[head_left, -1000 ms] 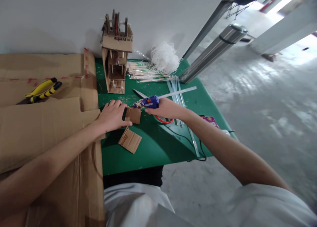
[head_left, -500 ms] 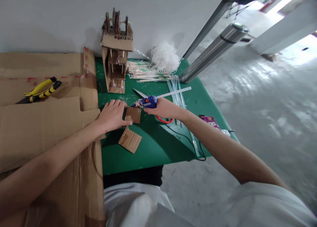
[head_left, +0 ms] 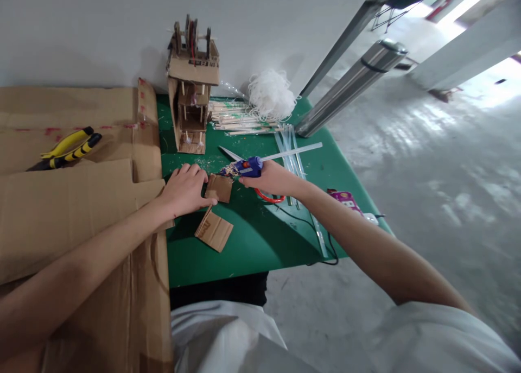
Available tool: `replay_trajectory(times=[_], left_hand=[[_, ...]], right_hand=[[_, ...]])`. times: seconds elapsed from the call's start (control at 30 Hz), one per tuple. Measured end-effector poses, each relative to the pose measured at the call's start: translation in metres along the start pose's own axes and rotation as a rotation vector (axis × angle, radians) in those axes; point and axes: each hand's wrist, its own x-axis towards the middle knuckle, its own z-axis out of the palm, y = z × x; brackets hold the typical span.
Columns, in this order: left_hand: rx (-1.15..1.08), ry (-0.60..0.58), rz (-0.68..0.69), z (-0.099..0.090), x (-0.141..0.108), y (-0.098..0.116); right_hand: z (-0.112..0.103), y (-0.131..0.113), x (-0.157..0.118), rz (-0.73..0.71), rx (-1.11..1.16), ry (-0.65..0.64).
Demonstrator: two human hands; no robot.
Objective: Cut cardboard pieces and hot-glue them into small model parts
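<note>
My right hand (head_left: 266,178) is wrapped round a blue glue gun (head_left: 250,167) with a long clear glue stick out of its back. The gun's nozzle, with tangled pale strands on it, is near the top edge of a small brown cardboard square (head_left: 219,188). My left hand (head_left: 186,187) grips the left side of that square between thumb and fingers. Just below it, a second cardboard piece (head_left: 215,231) with a raised flap lies on the green table (head_left: 252,242). Scissors (head_left: 271,197) with red handles lie partly under the gun and my right hand.
A cardboard tower model (head_left: 192,90) stands at the back, beside bundled wooden sticks (head_left: 240,118) and white string (head_left: 272,95). Glue sticks (head_left: 319,234) and a black cord lie at right. Yellow-black pliers (head_left: 69,147) rest on large cardboard (head_left: 61,215) at left. A metal post (head_left: 352,88) rises at back right.
My right hand has moved the glue gun slightly to the right, along the cardboard square's top edge. My left hand has stayed nearly still.
</note>
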Motion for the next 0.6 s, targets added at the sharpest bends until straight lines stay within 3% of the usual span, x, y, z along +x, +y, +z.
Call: replay_trajectory(times=[0.13, 0.23, 0.4, 0.6], left_hand=[[-0.069, 0.000, -0.038, -0.003, 0.001, 0.001], [-0.131, 0.071, -0.048, -0.006, 0.000, 0.003], [-0.127, 0.211, 0.028, -0.007, 0.000, 0.004], [-0.136, 0.259, 0.080, -0.007, -0.001, 0.003]], right_hand=[[-0.004, 0.001, -0.008, -0.011, 0.127, -0.056], [-0.007, 0.003, -0.014, -0.017, 0.193, -0.069], [-0.009, 0.008, -0.019, 0.000, 0.238, -0.068], [-0.005, 0.018, -0.018, -0.080, 0.480, -0.174]])
